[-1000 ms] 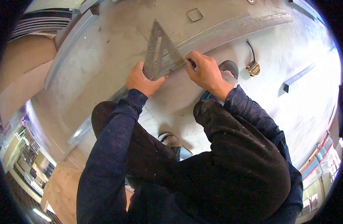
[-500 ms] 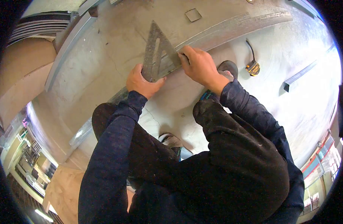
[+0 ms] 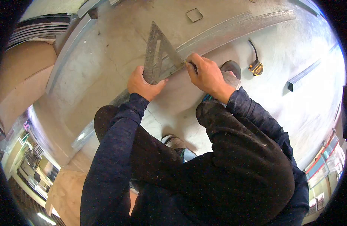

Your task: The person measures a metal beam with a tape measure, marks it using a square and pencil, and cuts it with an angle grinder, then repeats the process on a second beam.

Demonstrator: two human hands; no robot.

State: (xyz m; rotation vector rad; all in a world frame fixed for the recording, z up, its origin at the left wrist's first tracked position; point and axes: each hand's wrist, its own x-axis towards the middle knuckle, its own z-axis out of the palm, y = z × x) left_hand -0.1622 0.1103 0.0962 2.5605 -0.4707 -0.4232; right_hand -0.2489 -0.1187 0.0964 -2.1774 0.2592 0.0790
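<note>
A metal speed square (image 3: 151,52) lies across a long grey metal tube (image 3: 222,37) that runs diagonally over the floor. My left hand (image 3: 146,86) grips the near corner of the square, thumb on one side and fingers on the other, close against the tube. My right hand (image 3: 209,74) is closed in a pinch beside the square's right corner. Something small and dark shows between its fingers, but I cannot tell what it is.
A yellow and black tape measure (image 3: 255,68) lies on the floor to the right, with a short square tube (image 3: 303,77) beyond it. A thin square metal ring (image 3: 194,15) lies at the top. Curved-looking metal lengths (image 3: 69,52) and wooden panels (image 3: 24,81) stand at left.
My right hand has moved a little to the right, away from the square's corner. My left hand and the square have stayed nearly in place.
</note>
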